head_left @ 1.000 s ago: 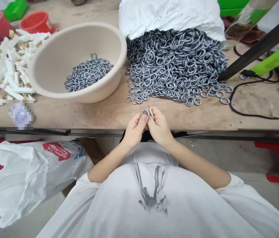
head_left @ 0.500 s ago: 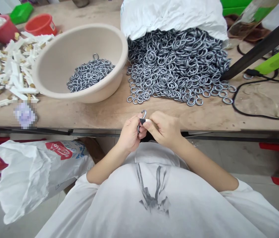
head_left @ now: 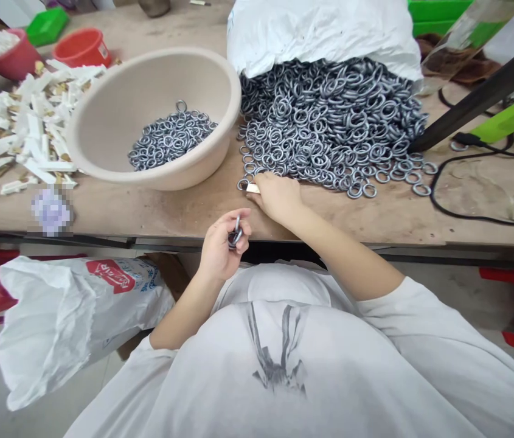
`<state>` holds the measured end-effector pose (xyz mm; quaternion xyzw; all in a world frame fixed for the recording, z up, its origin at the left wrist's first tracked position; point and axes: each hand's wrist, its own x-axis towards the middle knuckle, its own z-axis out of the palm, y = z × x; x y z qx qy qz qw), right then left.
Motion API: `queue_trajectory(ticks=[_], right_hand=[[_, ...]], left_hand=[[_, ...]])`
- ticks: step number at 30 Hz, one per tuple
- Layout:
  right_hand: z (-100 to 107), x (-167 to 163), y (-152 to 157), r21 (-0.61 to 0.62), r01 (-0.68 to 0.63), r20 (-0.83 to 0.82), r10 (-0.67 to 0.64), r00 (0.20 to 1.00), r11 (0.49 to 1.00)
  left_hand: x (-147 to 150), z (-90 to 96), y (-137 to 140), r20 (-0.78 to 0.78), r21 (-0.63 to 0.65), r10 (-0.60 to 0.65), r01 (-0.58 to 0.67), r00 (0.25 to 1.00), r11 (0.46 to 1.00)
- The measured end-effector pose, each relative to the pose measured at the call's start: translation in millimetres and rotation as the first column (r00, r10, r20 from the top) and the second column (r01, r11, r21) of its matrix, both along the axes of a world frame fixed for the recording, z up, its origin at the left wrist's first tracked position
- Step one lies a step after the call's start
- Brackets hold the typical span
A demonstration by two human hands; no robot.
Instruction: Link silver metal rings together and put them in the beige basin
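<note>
Fingers (head_left: 233,214) of the left hand (head_left: 218,252) are half curled, palm turned up, around shiny dark grey rings (head_left: 237,231), seemingly two and partly hidden by the grip, above the middle of the near edge of the brown wooden worktop (head_left: 184,210). Farther in from that edge, the right hand (head_left: 279,196) is turned knuckles up, its fingers closed on a small, flat white strip (head_left: 253,188) with a dark end; how tightly, and what this piece is, cannot be told. The dark end lies just beside a single grey ring (head_left: 242,184) at the near left corner of a broad heap of matching grey rings (head_left: 329,128), which spills toward the near edge from a crumpled white sack (head_left: 320,30). Left of the heap stands a wide, round beige basin (head_left: 78,118) with more such rings (head_left: 172,141) in its bottom. Toward the worktop's left side lie scattered narrow white pieces (head_left: 35,131), with a round red tub (head_left: 84,48) and a shallow green tray (head_left: 47,25) behind them. On the right side, a slanting black post (head_left: 480,94) rises beside the heap, and a thin black cable (head_left: 443,207) loops toward the near edge.
</note>
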<state>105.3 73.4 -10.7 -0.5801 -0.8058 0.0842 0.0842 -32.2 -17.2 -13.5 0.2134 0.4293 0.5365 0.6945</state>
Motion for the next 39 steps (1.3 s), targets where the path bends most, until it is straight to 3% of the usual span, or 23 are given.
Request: queue_trajectory(ticks=[3, 5, 7, 9, 11, 13, 15, 18, 20, 21, 24, 26, 28, 31, 36, 39], right_hand=[[3.0, -9.7, 5.8, -0.015, -0.020, 0.098, 0.021, 0.995, 1.000], [2.9, -3.5, 6.3, -0.012, -0.025, 0.074, 0.026, 0.997, 1.000], [1.5, 10.8, 4.1, -0.008, -0.007, -0.046, 0.006, 0.999, 1.000], [-0.4, 28.5, -1.6, -0.037, 0.014, -0.293, -0.024, 0.956, 0.999], [-1.3, 43.4, -11.6, -0.141, -0.027, -0.603, -0.064, 0.795, 0.990], [-0.5, 50.8, -24.7, -0.258, -0.164, -0.823, -0.128, 0.553, 0.952], [1.2, 50.2, -37.9, -0.313, -0.311, -0.909, -0.189, 0.371, 0.897], [1.9, 42.1, -50.5, -0.331, -0.421, -0.937, -0.240, 0.256, 0.845], [0.2, 38.8, -53.9, -0.335, -0.408, -0.934, -0.241, 0.265, 0.850], [-0.9, 38.7, -55.0, -0.318, -0.360, -0.930, -0.215, 0.297, 0.877], [-2.3, 43.3, -60.2, -0.108, -0.127, -0.857, -0.028, 0.515, 0.986], [-0.7, 47.0, -66.2, 0.092, -0.071, -0.722, 0.116, 0.683, 0.993], [2.3, 48.7, -72.7, 0.200, -0.109, -0.584, 0.207, 0.785, 0.974], [7.5, 47.9, -80.3, 0.226, -0.143, -0.485, 0.239, 0.841, 0.964], [11.0, 50.5, -78.9, 0.144, -0.212, -0.491, 0.256, 0.833, 0.967], [7.8, 55.3, -60.7, 0.070, -0.162, -0.516, 0.175, 0.839, 0.984]], left_hand=[[-7.7, -0.9, 3.3, 0.022, -0.024, 0.011, -0.010, 1.000, 1.000], [-8.5, -0.8, 5.6, 0.038, -0.053, 0.014, -0.012, 0.999, 0.998], [-5.5, -0.7, 8.6, 0.024, -0.064, -0.002, 0.003, 1.000, 0.998], [1.1, -0.7, 12.1, -0.022, -0.046, -0.040, 0.039, 0.999, 0.998], [10.3, -0.4, 15.5, -0.078, 0.001, -0.083, 0.084, 0.993, 0.996], [19.6, 0.6, 17.7, -0.104, 0.043, -0.127, 0.132, 0.986, 0.990], [26.8, 2.3, 18.1, -0.083, 0.034, -0.218, 0.221, 0.972, 0.975], [31.2, 5.2, 15.1, 0.001, -0.013, -0.399, 0.399, 0.917, 0.917], [31.3, 6.5, 11.9, 0.045, -0.008, -0.448, 0.448, 0.893, 0.894], [31.2, 6.9, 10.4, 0.056, 0.000, -0.438, 0.438, 0.897, 0.899], [32.0, 6.5, 6.6, 0.030, 0.023, -0.325, 0.324, 0.945, 0.946], [33.6, 5.6, 5.3, -0.007, 0.042, -0.234, 0.234, 0.972, 0.971], [34.9, 4.3, 5.0, -0.030, 0.056, -0.173, 0.174, 0.985, 0.983], [34.8, 1.2, 5.8, -0.048, 0.082, -0.159, 0.163, 0.986, 0.983], [26.2, -6.8, 4.2, -0.102, 0.155, -0.194, 0.209, 0.976, 0.966], [17.4, -8.4, -2.6, -0.171, 0.204, -0.275, 0.307, 0.946, 0.930]])
